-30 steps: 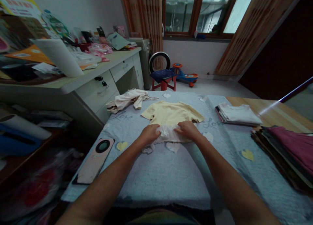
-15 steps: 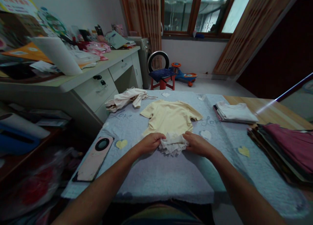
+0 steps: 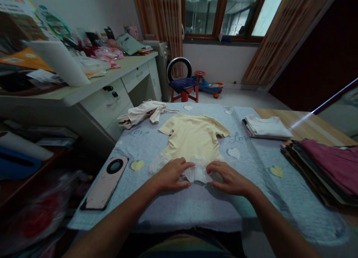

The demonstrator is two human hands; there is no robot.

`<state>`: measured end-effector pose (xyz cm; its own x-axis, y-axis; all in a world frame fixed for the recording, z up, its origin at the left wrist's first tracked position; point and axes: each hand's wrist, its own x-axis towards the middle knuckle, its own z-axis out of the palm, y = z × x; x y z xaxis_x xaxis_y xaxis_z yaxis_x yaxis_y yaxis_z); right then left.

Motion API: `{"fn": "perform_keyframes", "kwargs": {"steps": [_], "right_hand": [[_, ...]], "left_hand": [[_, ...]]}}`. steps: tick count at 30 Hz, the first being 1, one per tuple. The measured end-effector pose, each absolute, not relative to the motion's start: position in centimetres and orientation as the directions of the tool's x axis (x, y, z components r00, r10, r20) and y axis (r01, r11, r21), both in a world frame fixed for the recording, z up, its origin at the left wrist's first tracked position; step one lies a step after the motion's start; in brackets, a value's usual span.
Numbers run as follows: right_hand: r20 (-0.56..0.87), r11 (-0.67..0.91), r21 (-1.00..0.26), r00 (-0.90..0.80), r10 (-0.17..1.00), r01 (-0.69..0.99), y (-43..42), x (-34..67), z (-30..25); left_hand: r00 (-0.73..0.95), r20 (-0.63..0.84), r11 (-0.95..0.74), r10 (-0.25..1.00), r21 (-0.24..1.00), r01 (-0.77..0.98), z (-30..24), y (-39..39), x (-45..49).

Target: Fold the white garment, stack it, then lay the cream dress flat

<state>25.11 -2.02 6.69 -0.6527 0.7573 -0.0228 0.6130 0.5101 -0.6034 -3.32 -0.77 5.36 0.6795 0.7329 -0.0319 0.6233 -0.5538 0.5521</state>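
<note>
2 open: left hand [image 3: 172, 174], right hand [image 3: 229, 179] | flat on shirt's lace hem [image 3: 197, 174] | quilt edge [image 3: 179, 228] near

Garment: pale yellow short-sleeved top [image 3: 192, 138], laid out flat and face-up or face-down undetermined, on a pale blue quilted bedcover [image 3: 179, 209]. Neckline toward the far edge of the bedcover; both sleeves [image 3: 167, 125] spread outward, slightly angled down. Body smooth, with few creases. Lower end: white sheer frill [image 3: 197, 174], gathered and folded back into a crumpled bunch, one thin flap fanning out to the left side. Whether the frill is sewn on cannot be told.
</note>
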Motion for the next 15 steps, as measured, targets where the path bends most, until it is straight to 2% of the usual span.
{"fn": "perform_keyframes", "kwargs": {"steps": [3, 6, 9, 12, 15], "right_hand": [[-0.097, 0.388, -0.726, -0.644, 0.759, 0.568, -2.3, 25.6, 7.5], [-0.136, 0.293, -0.753, -0.575, 0.807, 0.589, -1.8, 26.2, 7.7], [0.005, 0.262, -0.693, -0.359, 0.933, 0.671, -0.7, 27.1, 6.7], [0.181, 0.270, -0.650, -0.201, 0.963, 0.710, 0.4, 27.9, 5.2], [0.143, 0.259, -0.671, -0.221, 0.965, 0.695, 0.6, 28.2, 4.4]], "left_hand": [[0.726, -0.024, -0.596, 0.687, 0.554, 0.582, 5.2, -1.0, -3.4], [0.758, -0.021, -0.617, 0.651, 0.568, 0.545, 5.2, -1.1, -3.7], [0.781, -0.019, -0.617, 0.624, 0.602, 0.507, 5.5, -1.2, -3.8], [0.746, 0.021, -0.605, 0.666, 0.600, 0.523, 5.7, -1.1, -3.5], [0.643, 0.106, -0.578, 0.759, 0.565, 0.589, 5.6, -0.9, -2.9]]}}
